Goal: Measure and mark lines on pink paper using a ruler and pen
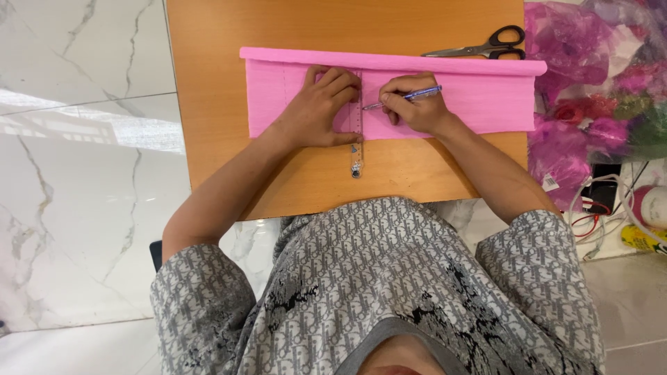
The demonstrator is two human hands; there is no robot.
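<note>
A sheet of pink crepe paper (472, 97), rolled along its far edge, lies across a small wooden table (208, 104). My left hand (321, 107) presses flat on a clear ruler (356, 149) that stands across the paper and sticks out over its near edge. My right hand (415, 105) grips a blue pen (410, 96), its tip touching the paper right beside the ruler. A faint drawn line shows on the paper further left.
Black-handled scissors (486, 46) lie on the table beyond the paper, at the far right. A heap of pink and purple wrapping and flowers (597, 90) fills the right side, with cables and small bottles (643, 215) below. Marble floor lies to the left.
</note>
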